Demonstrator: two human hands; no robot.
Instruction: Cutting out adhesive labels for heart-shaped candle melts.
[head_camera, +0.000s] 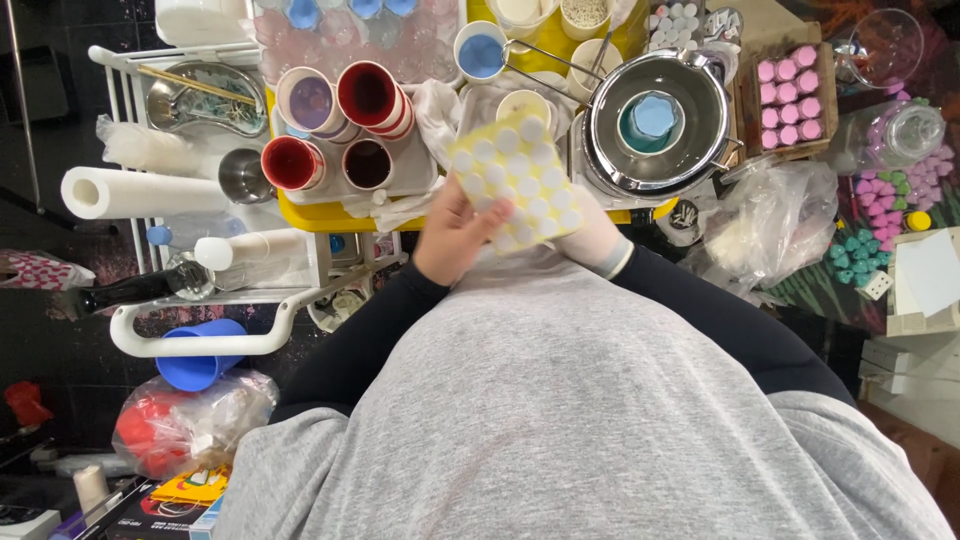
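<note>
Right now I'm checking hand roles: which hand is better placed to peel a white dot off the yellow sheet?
Left. The left hand lies over the yellow sheet, while the right hand grips it from beneath.

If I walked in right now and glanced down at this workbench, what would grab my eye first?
Probably the yellow sheet of white round stickers, held in the middle by the left hand and right hand. Just right of it sits a shiny steel pot with teal liquid and a pale blue block. On the left stand cups of red and purple dye, and pink moulded pieces fill a box at far right.
</note>
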